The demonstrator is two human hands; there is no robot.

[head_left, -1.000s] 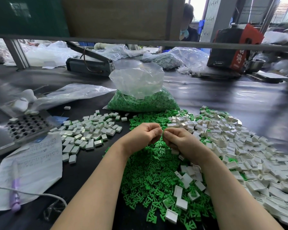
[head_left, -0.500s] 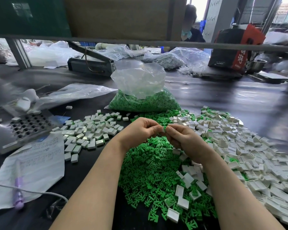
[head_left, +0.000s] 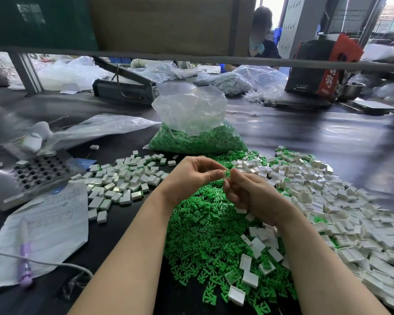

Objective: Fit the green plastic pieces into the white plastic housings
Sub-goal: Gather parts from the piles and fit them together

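Observation:
My left hand [head_left: 192,176] and my right hand [head_left: 251,194] meet fingertip to fingertip above a heap of loose green pieces [head_left: 205,233]. Between the fingertips sits a small white housing with a green piece [head_left: 227,173]. Both hands pinch it; which part each hand holds is too small to tell. A big pile of empty white housings [head_left: 341,201] spreads to the right. A smaller group of white housings showing green edges [head_left: 123,180] lies to the left.
A clear bag of green pieces [head_left: 198,135] stands behind the hands. At left are a grey perforated tray [head_left: 32,176], a written paper sheet [head_left: 48,226], a purple pen [head_left: 24,253] and a white cable [head_left: 62,264]. A person [head_left: 261,35] sits at the far side.
Both hands have lifted a little and stayed joined at the fingertips. The small part between them now shows more plainly.

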